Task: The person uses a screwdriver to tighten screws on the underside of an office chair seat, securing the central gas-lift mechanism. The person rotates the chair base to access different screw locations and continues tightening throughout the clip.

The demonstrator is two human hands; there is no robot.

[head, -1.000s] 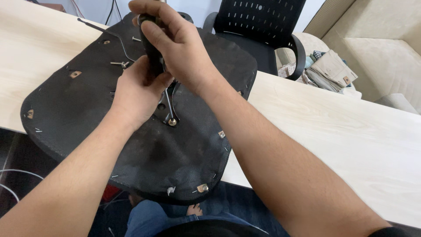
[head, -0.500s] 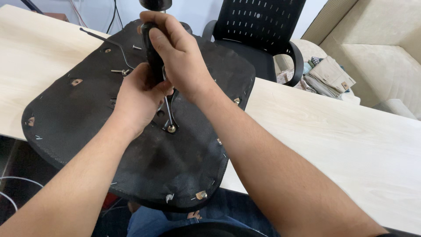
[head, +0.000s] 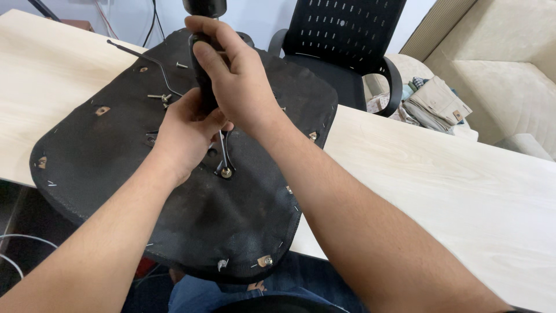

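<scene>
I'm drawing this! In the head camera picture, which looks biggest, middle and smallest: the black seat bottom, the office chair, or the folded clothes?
1. Black seat bottom, though it lies nearest the camera.
2. Office chair, farther back and partly hidden.
3. Folded clothes, clearly smallest.

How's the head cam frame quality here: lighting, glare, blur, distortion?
Head view: even, soft indoor light, with only faint shadows under the hands on the black seat underside. No strong glare; the pale table is bright but keeps its grain. Right hand, left hand and the black cylinder they grip are sharp. Forearms at the bottom edge look enlarged, a wide-angle effect.
</scene>
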